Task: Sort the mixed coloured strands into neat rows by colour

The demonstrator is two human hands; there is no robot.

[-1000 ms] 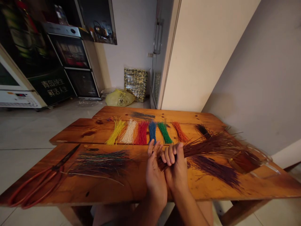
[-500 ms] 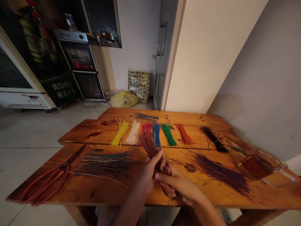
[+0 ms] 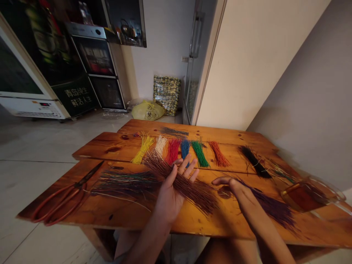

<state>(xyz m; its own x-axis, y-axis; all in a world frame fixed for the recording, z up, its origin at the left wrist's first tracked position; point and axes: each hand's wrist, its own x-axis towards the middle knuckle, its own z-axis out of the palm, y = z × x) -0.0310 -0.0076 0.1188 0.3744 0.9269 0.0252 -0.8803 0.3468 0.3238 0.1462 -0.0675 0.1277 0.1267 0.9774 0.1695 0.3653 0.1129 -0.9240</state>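
Wooden table (image 3: 123, 218) before me; over its near plank, the brown bundle (image 3: 194, 189). I've my left hand (image 3: 171, 192) loosely gripping it there, fingers parted; above the table, my right hand (image 3: 233, 186) is half-bent, its hold I can't tell.

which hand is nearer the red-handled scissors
Left. The left hand, holding the brown bundle, is right of the scissors; the right hand is farther right, by the purple bundle.

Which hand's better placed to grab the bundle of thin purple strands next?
Right, probably. The right hand is by the bundle of thin purple strands and holds no bundle; the left hand is farther off, a bundle of thin brown strands across its palm.
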